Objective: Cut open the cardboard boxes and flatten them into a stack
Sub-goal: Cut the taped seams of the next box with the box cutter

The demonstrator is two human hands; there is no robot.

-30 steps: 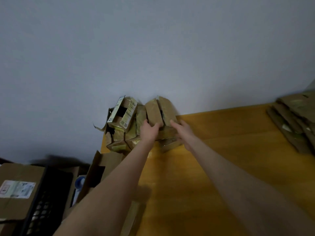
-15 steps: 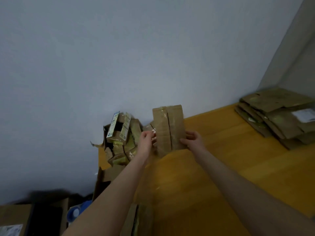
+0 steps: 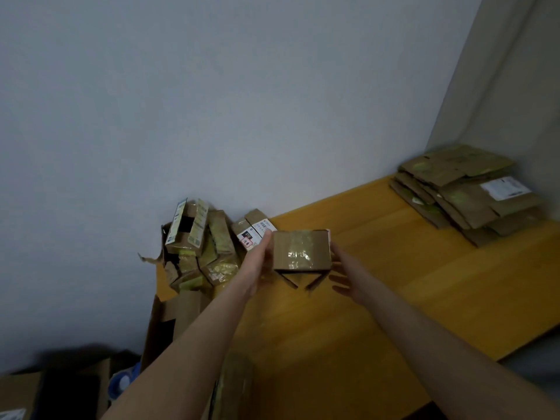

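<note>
Head view: flat left hand (image 3: 260, 263) and right hand (image 3: 344, 278) sandwich the cardboard box (image 3: 300, 253), long axis left-right.

Taped brown box (image 3: 300, 250) aloft, between jumbled pile (image 3: 200, 247) and flattened stack (image 3: 463, 192)

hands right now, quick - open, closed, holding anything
left hand: open, straight fingers pressed on the left side of the box
right hand: open, fingers spread, against the box's right side

Probably home room corner: plain wall (image 3: 212, 101), wooden table (image 3: 394, 298), piled parcel boxes (image 3: 197, 247), flattened cardboard stack (image 3: 466, 195).
</note>
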